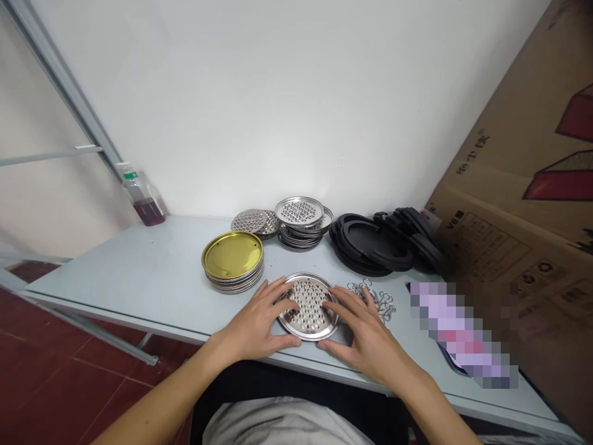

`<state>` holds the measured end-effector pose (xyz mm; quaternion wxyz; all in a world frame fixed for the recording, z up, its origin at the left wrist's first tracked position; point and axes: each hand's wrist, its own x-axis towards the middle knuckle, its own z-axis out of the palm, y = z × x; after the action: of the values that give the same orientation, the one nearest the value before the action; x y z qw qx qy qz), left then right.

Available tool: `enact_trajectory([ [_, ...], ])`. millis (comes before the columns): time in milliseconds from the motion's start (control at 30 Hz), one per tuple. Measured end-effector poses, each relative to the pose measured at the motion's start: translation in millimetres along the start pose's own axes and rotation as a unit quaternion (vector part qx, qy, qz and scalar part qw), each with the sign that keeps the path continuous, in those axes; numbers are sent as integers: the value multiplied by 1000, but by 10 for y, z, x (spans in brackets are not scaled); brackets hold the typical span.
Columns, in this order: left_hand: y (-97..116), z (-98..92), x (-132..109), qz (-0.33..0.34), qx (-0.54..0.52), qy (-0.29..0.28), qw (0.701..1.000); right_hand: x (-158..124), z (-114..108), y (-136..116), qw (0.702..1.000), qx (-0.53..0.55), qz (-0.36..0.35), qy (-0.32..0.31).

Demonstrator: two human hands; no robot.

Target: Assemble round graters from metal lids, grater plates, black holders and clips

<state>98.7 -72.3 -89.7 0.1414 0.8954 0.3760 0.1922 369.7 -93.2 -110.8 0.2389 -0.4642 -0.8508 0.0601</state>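
A round metal grater disc (311, 309) with raised teeth and a shiny rim lies near the table's front edge. My left hand (259, 322) grips its left side, the thumb at the near rim and the fingers curved over the far left rim. From the right, my right hand (368, 337) holds it likewise, its thumb by the near rim and a fingertip over the toothed face. Beyond my right fingers lies a loose pile of small metal rings (383, 303), partly hidden by that hand.
Gold round lids (233, 256) are stacked at left. Behind stand stacked grater discs (300, 213) and loose perforated discs (249, 221). Black plastic rings (370, 244) are heaped at right, near a blurred flat object (463, 340) and a large cardboard box (509, 247). A bottle (148, 207) stands far left.
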Motion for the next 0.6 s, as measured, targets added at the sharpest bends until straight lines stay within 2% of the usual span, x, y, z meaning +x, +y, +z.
enact_trajectory([
  [100,18,-18,11,-5,-14,-11,1000,4,-10,-13,1000,9,3,-8],
  [400,4,-6,7,2,-23,13,1000,3,-11,-22,1000,26,15,8],
  [600,-15,4,14,11,-35,20,999,6,-10,-19,999,26,22,-8],
])
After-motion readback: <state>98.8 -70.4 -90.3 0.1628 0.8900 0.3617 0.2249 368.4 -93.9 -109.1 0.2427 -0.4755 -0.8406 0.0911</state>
